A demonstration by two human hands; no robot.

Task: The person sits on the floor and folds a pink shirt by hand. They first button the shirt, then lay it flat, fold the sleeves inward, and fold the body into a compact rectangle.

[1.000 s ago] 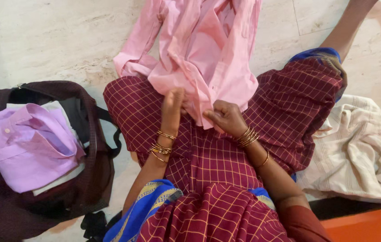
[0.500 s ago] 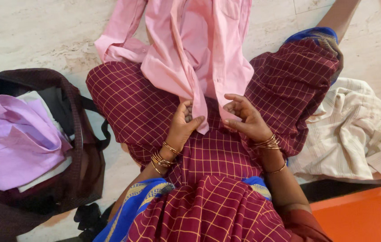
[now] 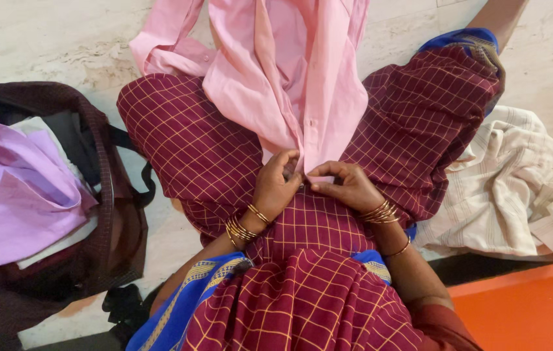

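**Hands pinching a pink shirt over a pale stone floor**

We sit on a cream marble floor [image 3: 49, 45]. Our left hand [image 3: 276, 188] and right hand [image 3: 348, 188] both pinch the bottom edge of a pink shirt [image 3: 289, 78] spread over our lap. A dark bag [image 3: 104, 214] holds a folded lilac shirt [image 3: 16, 195]; a cream garment [image 3: 517, 188] lies opposite.

Shirt [image 3: 289, 84] lies on the lap — bag [image 3: 94, 214] left, crumpled cloth [image 3: 517, 188] right.

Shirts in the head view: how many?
3. A pink cotton shirt lies over the lap, its hem pinched by both hands; a folded lilac shirt sits on the dark bag; a crumpled cream striped shirt lies on the floor. More may be hidden under the lilac one.
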